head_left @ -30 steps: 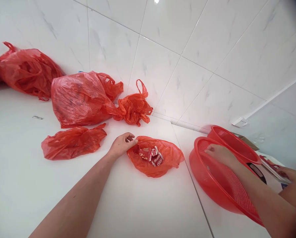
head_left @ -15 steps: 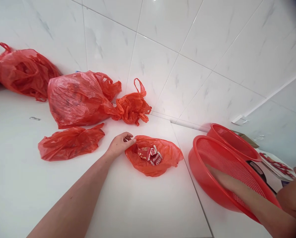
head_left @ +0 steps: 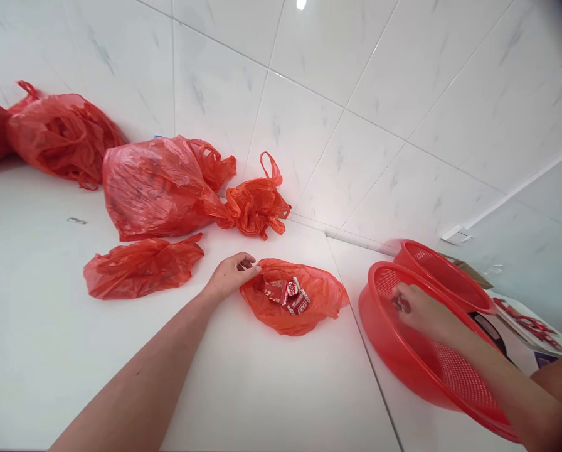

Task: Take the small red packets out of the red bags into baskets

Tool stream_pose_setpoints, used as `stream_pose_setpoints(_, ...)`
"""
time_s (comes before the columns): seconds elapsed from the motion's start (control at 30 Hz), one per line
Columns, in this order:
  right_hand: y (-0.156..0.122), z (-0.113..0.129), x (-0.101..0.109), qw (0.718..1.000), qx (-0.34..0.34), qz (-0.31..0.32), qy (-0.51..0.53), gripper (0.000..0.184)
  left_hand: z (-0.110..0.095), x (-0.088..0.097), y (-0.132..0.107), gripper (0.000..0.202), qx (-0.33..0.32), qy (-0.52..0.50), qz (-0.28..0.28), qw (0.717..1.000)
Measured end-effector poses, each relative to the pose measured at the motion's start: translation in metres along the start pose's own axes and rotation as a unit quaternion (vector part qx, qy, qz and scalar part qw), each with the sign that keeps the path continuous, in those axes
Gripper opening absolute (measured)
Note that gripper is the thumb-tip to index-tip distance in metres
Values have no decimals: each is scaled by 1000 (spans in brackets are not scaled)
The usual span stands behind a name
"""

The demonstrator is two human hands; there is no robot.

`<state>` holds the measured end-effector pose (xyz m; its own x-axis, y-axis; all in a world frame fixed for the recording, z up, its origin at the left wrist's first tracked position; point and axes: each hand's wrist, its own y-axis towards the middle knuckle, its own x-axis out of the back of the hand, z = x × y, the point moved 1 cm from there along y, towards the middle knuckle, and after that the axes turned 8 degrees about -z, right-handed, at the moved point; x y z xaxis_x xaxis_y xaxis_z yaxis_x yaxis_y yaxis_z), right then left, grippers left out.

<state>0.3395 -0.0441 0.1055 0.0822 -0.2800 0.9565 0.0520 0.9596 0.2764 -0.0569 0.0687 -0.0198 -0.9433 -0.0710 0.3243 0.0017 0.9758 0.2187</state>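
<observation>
My left hand [head_left: 234, 275] is closed at the left rim of an open red plastic bag [head_left: 285, 325], thumb and fingers pinching its edge. Inside the bag lie several small red-and-white wrapped snacks [head_left: 297, 302]. Over the near red perforated basket [head_left: 384, 342], my right hand [head_left: 415, 306] is raised, its fingers closed around a small shiny wrapped snack [head_left: 401, 304] that is mostly hidden. The bottom of that basket is out of sight.
Several red plastic bags, including a full one [head_left: 153, 188] and a flat one [head_left: 142, 269], lie to the left along the tiled wall [head_left: 309, 81]. A second red basket [head_left: 443, 273] stands behind the first. Another person's arm [head_left: 561, 383] shows at the right edge.
My right hand has come up out of the near basket, now with a small wrapped snack in its fingers. My left hand stays at the bag's rim. The view has shifted slightly.
</observation>
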Motion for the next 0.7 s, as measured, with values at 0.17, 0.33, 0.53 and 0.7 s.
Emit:
stream_pose_setpoints(0.17,26,56,24,997,82,13,3,18,1,0,0,47,1,2,2,1000)
stream_pose_setpoints(0.33,29,132,7,976,197,84,46,34,1,1,1,46,3,-5,-1,1000)
stream_pose_setpoints(0.53,34,148,0,970,193,108,97,55,1,2,0,47,0,-10,5,1000)
stream_pose_setpoints(0.7,45,78,12,998,27,-19,50,29,2,2,1,47,0,-10,2,1000)
